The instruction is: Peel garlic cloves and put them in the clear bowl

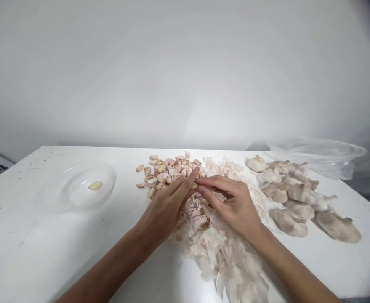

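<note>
In the head view, both my hands meet mid-desk (23,235), over the garlic. My L grip (168,204) has its fingers reaching fwd, tips closed in on a small garlic clove (195,185); my R grip (237,204) comes in from the other side, thumb + index tips pinching at the same bit. Only a pale sliver of it shows btwn my fingertips, so can't tell how much skin is on it. I'd guess L steadies while R gets the finer hold, b/c it's too small for a full-hand grasp.

Loose cloves (174,171) lie in a heap just beyond my fingers, prob. there for a short reach. Papery skins (225,256) spread under my hands and twd me, a few more beyond my R; makes sense, as scraps drop right below where I hold things.

Clear bowl (113,185) sits well apart on my L, w/ one pale clove (95,185) in it, presumably kept away so no skins get in. Whole bulbs (296,209) are grouped on my R, approx. opposite the bowl, likely so they don't mix w/ the loose stuff. Plastic bag (317,153) lies crumpled behind them at the far R edge, prob. out of my way.
</note>
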`<state>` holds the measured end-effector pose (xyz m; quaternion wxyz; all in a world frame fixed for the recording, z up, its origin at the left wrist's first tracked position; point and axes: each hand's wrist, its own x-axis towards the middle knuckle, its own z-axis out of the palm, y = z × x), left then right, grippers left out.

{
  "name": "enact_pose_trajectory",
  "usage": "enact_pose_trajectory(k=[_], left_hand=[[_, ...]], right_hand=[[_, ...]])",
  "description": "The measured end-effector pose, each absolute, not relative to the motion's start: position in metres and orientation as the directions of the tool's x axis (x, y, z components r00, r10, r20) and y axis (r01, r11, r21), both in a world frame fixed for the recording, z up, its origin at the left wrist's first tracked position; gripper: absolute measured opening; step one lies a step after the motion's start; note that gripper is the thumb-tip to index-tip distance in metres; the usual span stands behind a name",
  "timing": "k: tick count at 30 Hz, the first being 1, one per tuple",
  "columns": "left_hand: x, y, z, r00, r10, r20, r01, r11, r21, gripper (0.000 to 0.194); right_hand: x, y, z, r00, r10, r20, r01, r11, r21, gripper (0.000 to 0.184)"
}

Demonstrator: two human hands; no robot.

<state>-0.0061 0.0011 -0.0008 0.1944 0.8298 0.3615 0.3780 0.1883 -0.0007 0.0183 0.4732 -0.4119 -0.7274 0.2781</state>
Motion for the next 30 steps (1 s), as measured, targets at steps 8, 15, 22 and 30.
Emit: enact_pose_trajectory(k=[8,15,22,30], left_hand=[[-0.008,0.0,0.006,0.364,0.9,0.24,0.529,-0.412,0.742,0.032],[-0.007,0.0,0.007,0.298,0.922,0.247,0.475,-0.367,0.8,0.018],[-0.006,-0.001,0.005,0.313,0.9,0.304,0.474,-0.426,0.771,0.02],[-0.008,0.001,0.003,0.407,0.876,0.259,0.333,-0.406,0.851,0.017]], right_hand=[[0.204,0.003,0.026,-0.464,0.697,0.547,0.462,0.717,-0.522,0.027],[0.21,0.003,0.026,-0.486,0.658,0.576,0.48,0.751,-0.453,0.021],[0.208,-0.001,0.024,-0.508,0.573,0.643,0.588,0.776,-0.226,0.016],[0.202,0.003,0.023,-0.373,0.733,0.569,0.458,0.679,-0.574,0.014]])
